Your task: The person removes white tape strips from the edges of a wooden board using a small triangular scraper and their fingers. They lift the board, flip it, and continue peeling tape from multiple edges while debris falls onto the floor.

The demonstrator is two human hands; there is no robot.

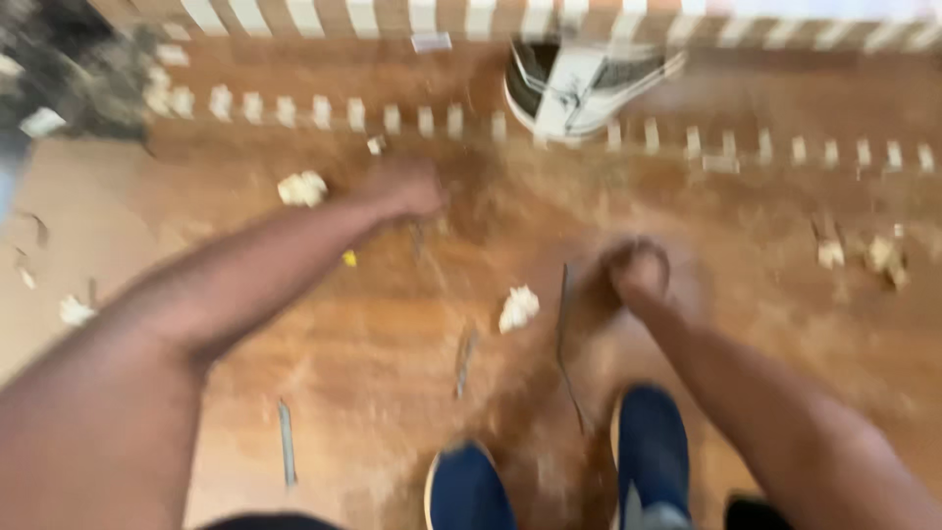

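Note:
The view is motion-blurred and looks down at a brown wooden floor. My left hand reaches forward low over the floor, fingers curled; whether it holds anything is unclear. A crumpled white scrap lies just to its left. My right hand is lower and to the right, curled around something dark and blurred that I cannot identify. A thin dark strip runs down the floor beside it. Another white crumpled scrap lies between my arms.
A white bucket with dark contents stands at the far edge by a striped border. My blue shoes are at the bottom. Several pale scraps and thin metal strips litter the floor.

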